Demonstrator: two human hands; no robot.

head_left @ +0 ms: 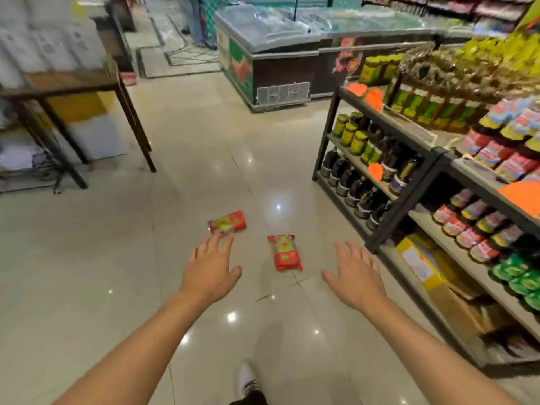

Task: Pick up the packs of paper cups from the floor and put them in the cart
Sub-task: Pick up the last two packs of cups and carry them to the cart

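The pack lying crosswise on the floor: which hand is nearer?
Left. The left hand has its fingertips at the crosswise pack; the right hand is well off to its right, beyond the other pack.

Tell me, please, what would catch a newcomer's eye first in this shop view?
Most striking are two red packs of paper cups lying apart on the shiny tiled floor: the left pack and the right pack, mid-aisle. Both bare arms stretch toward them, the left hand open just short of the left pack and the right hand open too, holding nothing. Shelves of jars and bottles crowd the right side.
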